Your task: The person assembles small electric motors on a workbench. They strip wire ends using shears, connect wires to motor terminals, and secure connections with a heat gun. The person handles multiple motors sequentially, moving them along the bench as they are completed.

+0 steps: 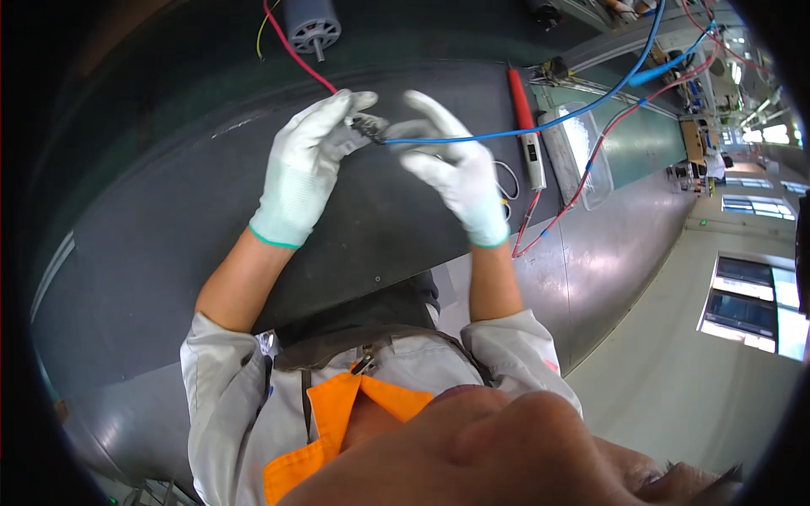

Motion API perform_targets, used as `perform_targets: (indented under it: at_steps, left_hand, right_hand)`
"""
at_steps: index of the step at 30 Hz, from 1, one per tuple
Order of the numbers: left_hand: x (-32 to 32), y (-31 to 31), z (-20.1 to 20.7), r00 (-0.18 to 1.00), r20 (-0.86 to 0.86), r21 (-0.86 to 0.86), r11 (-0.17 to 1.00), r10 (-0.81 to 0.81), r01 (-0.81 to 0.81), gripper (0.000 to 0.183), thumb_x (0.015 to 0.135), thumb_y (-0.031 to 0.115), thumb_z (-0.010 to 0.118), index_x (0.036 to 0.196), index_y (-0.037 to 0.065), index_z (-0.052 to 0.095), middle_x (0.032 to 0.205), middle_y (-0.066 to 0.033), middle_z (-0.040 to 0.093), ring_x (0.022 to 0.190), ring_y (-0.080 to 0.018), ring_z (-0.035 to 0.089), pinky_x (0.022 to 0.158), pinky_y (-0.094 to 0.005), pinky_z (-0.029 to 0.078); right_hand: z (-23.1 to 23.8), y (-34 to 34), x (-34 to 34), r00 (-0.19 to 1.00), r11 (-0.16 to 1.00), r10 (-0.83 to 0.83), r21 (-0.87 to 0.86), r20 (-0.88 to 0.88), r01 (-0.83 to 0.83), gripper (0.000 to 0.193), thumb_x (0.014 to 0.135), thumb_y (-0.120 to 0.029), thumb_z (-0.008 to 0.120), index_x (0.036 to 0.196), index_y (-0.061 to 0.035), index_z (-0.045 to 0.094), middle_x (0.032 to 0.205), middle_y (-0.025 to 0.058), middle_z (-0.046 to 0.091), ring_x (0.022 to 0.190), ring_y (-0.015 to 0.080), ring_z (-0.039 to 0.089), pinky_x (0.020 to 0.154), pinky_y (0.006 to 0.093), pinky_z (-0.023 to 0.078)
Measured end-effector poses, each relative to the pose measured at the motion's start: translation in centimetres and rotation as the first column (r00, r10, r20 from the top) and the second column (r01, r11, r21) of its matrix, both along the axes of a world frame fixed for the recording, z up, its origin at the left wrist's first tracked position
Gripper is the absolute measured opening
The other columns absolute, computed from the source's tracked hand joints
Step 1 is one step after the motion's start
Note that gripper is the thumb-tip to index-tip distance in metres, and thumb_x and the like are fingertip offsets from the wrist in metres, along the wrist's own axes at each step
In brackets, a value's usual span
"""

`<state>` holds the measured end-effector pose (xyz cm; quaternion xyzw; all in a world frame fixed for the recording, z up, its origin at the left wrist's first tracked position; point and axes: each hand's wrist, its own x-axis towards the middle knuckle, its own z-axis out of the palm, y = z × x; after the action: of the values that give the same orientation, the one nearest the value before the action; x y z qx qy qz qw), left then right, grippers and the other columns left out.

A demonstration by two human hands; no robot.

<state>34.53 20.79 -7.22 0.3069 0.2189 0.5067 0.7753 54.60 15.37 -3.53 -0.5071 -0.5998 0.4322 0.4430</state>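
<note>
Both my hands wear white gloves with grey-coated fingers. My left hand pinches a small black connector-like part between thumb and fingers, above the dark mat. A red wire runs from beyond the mat down to the left fingertips. From the black part a blue wire stretches away to the right, passing by my right hand. The right fingers are spread and slightly blurred, close to the blue wire, with no visible grip on it.
A grey cylindrical motor with a shaft lies at the far side. Right of my hands is a red-handled pen-like tool with a red cable. Beside it sits a clear plastic tray. The dark mat covers the bench.
</note>
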Motion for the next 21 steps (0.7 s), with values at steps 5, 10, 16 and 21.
perform_targets:
  at_steps: [5, 10, 16, 21]
  left_hand:
    - [0.1, 1.2, -0.5, 0.999, 0.031, -0.037, 0.999, 0.009, -0.008, 0.036, 0.107, 0.026, 0.053, 0.119, -0.005, 0.067, 0.103, -0.0151, 0.072, 0.097, -0.0255, 0.07, 0.095, -0.0389, 0.053]
    - [0.1, 0.2, -0.2, 0.996, 0.086, -0.053, 0.998, -0.037, 0.041, 0.035, 0.104, 0.025, 0.058, 0.121, -0.004, 0.066, 0.116, -0.0138, 0.07, 0.102, -0.0232, 0.07, 0.098, -0.0382, 0.051]
    - [0.0, -0.2, 0.6, 0.995, 0.096, -0.062, 0.998, -0.001, 0.007, 0.032, 0.106, 0.022, 0.055, 0.119, -0.006, 0.064, 0.11, -0.015, 0.07, 0.1, -0.0266, 0.07, 0.093, -0.0394, 0.054]
    - [-0.9, -0.7, 1.0, 0.993, 0.112, -0.085, 0.996, 0.036, -0.026, 0.031, 0.106, 0.021, 0.056, 0.12, -0.005, 0.065, 0.114, -0.0154, 0.07, 0.101, -0.0275, 0.07, 0.095, -0.0399, 0.053]
  right_hand:
    - [-5.3, -0.7, 15.0, 0.172, 0.773, -0.592, 0.494, 0.787, 0.399, 0.051, 0.088, -0.015, 0.074, 0.135, -0.0043, 0.06, 0.112, 0.0208, 0.069, 0.096, 0.0392, 0.068, 0.086, 0.047, 0.053]
    - [-5.6, 0.2, 15.6, 0.503, 0.737, -0.65, 0.311, 0.569, 0.6, 0.046, 0.09, -0.007, 0.072, 0.135, -0.0001, 0.064, 0.107, 0.0168, 0.075, 0.102, 0.0225, 0.072, 0.089, 0.0343, 0.054]
    - [-2.1, 3.8, 9.1, 0.98, 0.976, -0.193, -0.092, 0.044, 0.196, 0.049, 0.092, -0.007, 0.072, 0.139, 0.0007, 0.061, 0.126, 0.012, 0.069, 0.109, 0.0168, 0.065, 0.094, 0.0273, 0.051]
    - [-0.2, 7.1, 5.4, 0.975, 0.981, 0.11, -0.18, 0.194, -0.075, 0.045, 0.089, 0.004, 0.068, 0.133, 0.0016, 0.066, 0.126, 0.0097, 0.07, 0.108, 0.0138, 0.065, 0.097, 0.0257, 0.049]
